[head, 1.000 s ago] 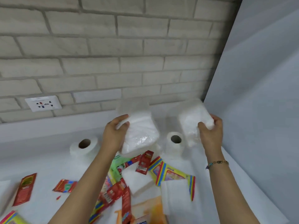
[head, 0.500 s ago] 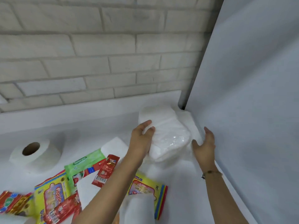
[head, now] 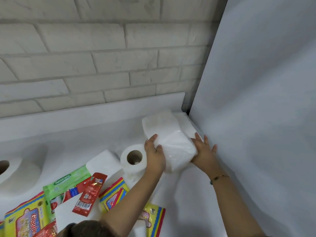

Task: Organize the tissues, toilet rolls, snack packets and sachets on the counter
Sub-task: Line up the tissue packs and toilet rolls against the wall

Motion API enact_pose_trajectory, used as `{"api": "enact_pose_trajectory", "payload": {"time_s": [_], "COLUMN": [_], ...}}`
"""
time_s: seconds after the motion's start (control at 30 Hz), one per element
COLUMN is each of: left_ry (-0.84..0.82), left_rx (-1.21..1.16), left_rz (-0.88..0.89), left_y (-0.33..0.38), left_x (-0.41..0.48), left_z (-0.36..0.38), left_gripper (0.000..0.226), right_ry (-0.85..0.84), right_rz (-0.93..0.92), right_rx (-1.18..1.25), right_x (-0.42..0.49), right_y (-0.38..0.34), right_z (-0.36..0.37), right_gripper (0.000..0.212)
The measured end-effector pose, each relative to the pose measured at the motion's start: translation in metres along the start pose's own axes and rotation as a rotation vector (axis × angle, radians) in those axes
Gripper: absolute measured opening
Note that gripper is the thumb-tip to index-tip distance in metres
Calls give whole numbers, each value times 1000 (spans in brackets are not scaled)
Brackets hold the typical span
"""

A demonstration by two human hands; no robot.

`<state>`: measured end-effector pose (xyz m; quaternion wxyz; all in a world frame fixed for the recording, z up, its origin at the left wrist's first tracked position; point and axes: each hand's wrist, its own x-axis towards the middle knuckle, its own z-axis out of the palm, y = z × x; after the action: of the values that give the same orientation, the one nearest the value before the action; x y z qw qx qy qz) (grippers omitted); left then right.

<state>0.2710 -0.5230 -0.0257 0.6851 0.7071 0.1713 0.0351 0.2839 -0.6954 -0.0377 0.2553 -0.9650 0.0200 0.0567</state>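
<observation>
A tissue pack (head: 172, 144) is held in the far right corner of the counter (head: 188, 202), against a second pack (head: 185, 123). Its left side is gripped by the left hand (head: 154, 155), its right pressed by the flat right hand (head: 204, 153); its long axis runs near to far.

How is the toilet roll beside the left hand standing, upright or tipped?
Upright: the toilet roll stands on end, its core hole facing up.
</observation>
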Motion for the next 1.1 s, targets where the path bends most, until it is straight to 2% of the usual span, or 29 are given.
{"api": "enact_pose_trajectory", "payload": {"time_s": [0.1,0.2,0.37,0.6,0.77,0.9,1.0,1.1], "left_ry": [87,95,-21,-149,-182,-230,-283,-213], "left_rx": [94,191,460,540,622,442,254,224], "left_rz": [-48,-90,31,-24,-42,131,289,284], "left_y": [-8,-17,-26,-23,2,37,59,61], "left_x": [14,25,38,48,33,-8,-41,-61], "left_z": [-13,-26,-30,-34,-33,-43,-80,-128], "left_gripper": [43,43,44,44,47,42,30,33], "right_ry": [-5,18,41,74,43,130,215,198], "right_rz": [-13,9,44,101,112,73,-52,-219], "right_rx": [69,106,118,29,-47,-9,115,152], "right_x": [15,22,22,19,14,-3,-29,-59], "right_y": [-1,-5,-7,-14,-19,-44,-82,-120], "right_z": [-2,3,7,14,8,-1,4,23], "right_gripper": [69,65,65,68,68,66,50,42]}}
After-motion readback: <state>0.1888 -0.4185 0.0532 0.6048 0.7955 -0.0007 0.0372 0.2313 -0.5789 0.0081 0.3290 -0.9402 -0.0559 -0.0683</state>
